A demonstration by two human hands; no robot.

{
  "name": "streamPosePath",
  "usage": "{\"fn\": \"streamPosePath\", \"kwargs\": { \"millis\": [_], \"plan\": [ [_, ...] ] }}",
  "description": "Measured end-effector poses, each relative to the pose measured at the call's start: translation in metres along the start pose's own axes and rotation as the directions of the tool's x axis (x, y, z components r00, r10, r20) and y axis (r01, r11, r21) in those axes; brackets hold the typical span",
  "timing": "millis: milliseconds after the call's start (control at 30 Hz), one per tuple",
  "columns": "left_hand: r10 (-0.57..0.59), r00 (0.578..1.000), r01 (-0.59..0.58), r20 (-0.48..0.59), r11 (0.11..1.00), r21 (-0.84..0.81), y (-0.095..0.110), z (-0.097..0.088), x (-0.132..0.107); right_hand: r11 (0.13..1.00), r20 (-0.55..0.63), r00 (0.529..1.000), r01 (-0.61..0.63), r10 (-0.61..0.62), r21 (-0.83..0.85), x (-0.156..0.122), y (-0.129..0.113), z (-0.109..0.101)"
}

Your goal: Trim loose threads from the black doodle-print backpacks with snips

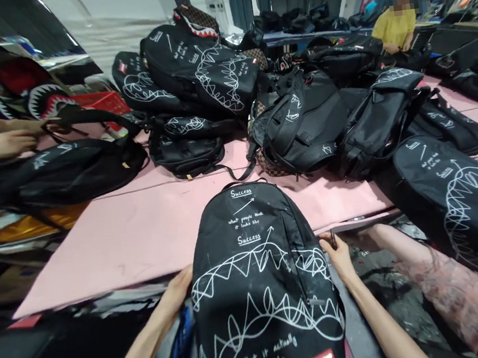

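Note:
A black backpack [260,281] with white "Success" writing and a scribbled shark-mouth drawing lies face up at the near edge of the pink table [141,237]. My left hand [176,291] grips its left side, fingers tucked behind the fabric. My right hand [337,254] is closed against its right side, pinching a small dark thing near the zipper, too small to name.
Several black backpacks are piled across the far half of the table [204,73] and along the right [464,203]. Another person's hands [12,140] handle a backpack [59,172] at the left. A person in a yellow shirt [395,29] sits far right.

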State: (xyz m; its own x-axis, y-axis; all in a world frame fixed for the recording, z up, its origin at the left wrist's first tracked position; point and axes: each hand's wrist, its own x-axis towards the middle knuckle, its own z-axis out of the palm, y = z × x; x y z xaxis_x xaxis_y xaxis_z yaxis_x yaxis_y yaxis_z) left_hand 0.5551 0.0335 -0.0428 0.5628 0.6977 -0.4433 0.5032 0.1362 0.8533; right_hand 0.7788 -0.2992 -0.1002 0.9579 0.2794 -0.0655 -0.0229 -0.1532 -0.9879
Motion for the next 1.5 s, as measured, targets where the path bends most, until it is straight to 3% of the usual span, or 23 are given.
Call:
{"fn": "streamPosePath", "kwargs": {
  "millis": [100, 133, 200, 233, 267, 333, 400, 467, 633, 733, 767, 867, 1033, 1133, 1200, 1267, 1300, 1367, 1400, 1433, 1500],
  "plan": [
    [0.096, 0.988, -0.113, 0.118, 0.983, 0.145, -0.011, -0.018, -0.007, 0.992, -0.084, 0.992, 0.086, -0.094, -0.091, -0.025, -0.035, 0.007],
    [0.093, 0.977, -0.127, 0.192, 0.977, 0.17, -0.01, -0.023, -0.007, 0.988, -0.038, 0.992, 0.113, -0.118, -0.107, -0.037, -0.05, 0.014],
    [0.068, 0.929, -0.145, 0.364, 0.971, 0.188, -0.001, -0.033, -0.004, 0.976, 0.173, 0.972, 0.182, -0.16, -0.12, -0.066, -0.078, 0.035],
    [0.055, 0.895, -0.15, 0.442, 0.972, 0.181, 0.004, -0.037, -0.002, 0.966, 0.329, 0.928, 0.227, -0.176, -0.121, -0.082, -0.089, 0.048],
    [0.044, 0.86, -0.15, 0.508, 0.974, 0.168, 0.009, -0.04, 0.0, 0.954, 0.486, 0.853, 0.279, -0.193, -0.112, -0.099, -0.097, 0.061],
    [0.032, 0.805, -0.131, 0.592, 0.983, 0.125, 0.013, -0.045, 0.003, 0.927, 0.739, 0.648, 0.365, -0.185, -0.088, -0.13, -0.101, 0.086],
    [0.016, 0.77, -0.088, 0.638, 0.993, 0.082, 0.009, -0.048, 0.004, 0.896, 0.867, 0.482, 0.432, -0.128, -0.108, -0.153, -0.094, 0.103],
    [-0.005, 0.765, -0.042, 0.644, 0.998, 0.057, 0.0, -0.049, 0.005, 0.864, 0.909, 0.413, 0.475, -0.05, -0.169, -0.166, -0.084, 0.112],
    [0.047, 0.827, -0.054, 0.56, 0.999, -0.004, -0.024, -0.041, 0.007, 0.837, 0.905, 0.426, 0.491, 0.013, -0.243, -0.17, -0.074, 0.114],
    [0.183, 0.917, -0.202, 0.353, 0.979, 0.017, -0.032, -0.035, 0.009, 0.817, 0.904, 0.426, 0.506, 0.042, -0.276, -0.169, -0.075, 0.117],
    [0.244, 0.93, -0.269, 0.275, 0.961, 0.057, -0.034, -0.034, 0.009, 0.812, 0.903, 0.426, 0.509, 0.053, -0.287, -0.168, -0.075, 0.118],
    [0.382, 0.915, -0.4, 0.129, 0.901, 0.17, -0.032, -0.034, 0.014, 0.803, 0.907, 0.416, 0.517, 0.069, -0.298, -0.168, -0.075, 0.12],
    [0.454, 0.89, -0.429, -0.046, 0.867, 0.253, -0.002, -0.026, 0.049, 0.783, 0.919, 0.388, 0.548, 0.076, -0.296, -0.169, -0.073, 0.124],
    [0.497, 0.862, -0.456, -0.102, 0.847, 0.274, 0.023, -0.015, 0.073, 0.768, 0.911, 0.404, 0.559, 0.076, -0.312, -0.174, -0.074, 0.128],
    [0.548, 0.823, -0.487, -0.152, 0.816, 0.311, 0.036, -0.007, 0.074, 0.818, 0.904, 0.426, 0.508, 0.033, -0.269, -0.175, -0.078, 0.124],
    [0.654, 0.735, -0.554, -0.176, 0.73, 0.4, 0.045, 0.006, 0.058, 0.894, 0.87, 0.489, 0.416, -0.066, -0.166, -0.163, -0.085, 0.112],
    [0.722, 0.679, -0.607, -0.137, 0.656, 0.449, 0.046, 0.017, 0.044, 0.92, 0.822, 0.558, 0.371, -0.113, -0.125, -0.151, -0.089, 0.103],
    [0.829, 0.554, -0.746, 0.079, 0.452, 0.488, 0.046, 0.047, 0.008, 0.941, 0.623, 0.763, 0.316, -0.173, -0.124, -0.109, -0.098, 0.08],
    [0.845, 0.485, -0.816, 0.224, 0.346, 0.463, 0.044, 0.067, -0.011, 0.944, 0.467, 0.867, 0.282, -0.173, -0.174, -0.082, -0.102, 0.068],
    [0.837, 0.412, -0.872, 0.362, 0.246, 0.423, 0.041, 0.088, -0.031, 0.937, 0.29, 0.935, 0.272, -0.204, -0.218, -0.052, -0.106, 0.057],
    [0.75, 0.301, -0.928, 0.589, 0.089, 0.362, 0.031, 0.135, -0.063, 0.888, 0.08, 0.962, 0.271, -0.26, -0.371, 0.007, -0.109, 0.042]
  ]
}}
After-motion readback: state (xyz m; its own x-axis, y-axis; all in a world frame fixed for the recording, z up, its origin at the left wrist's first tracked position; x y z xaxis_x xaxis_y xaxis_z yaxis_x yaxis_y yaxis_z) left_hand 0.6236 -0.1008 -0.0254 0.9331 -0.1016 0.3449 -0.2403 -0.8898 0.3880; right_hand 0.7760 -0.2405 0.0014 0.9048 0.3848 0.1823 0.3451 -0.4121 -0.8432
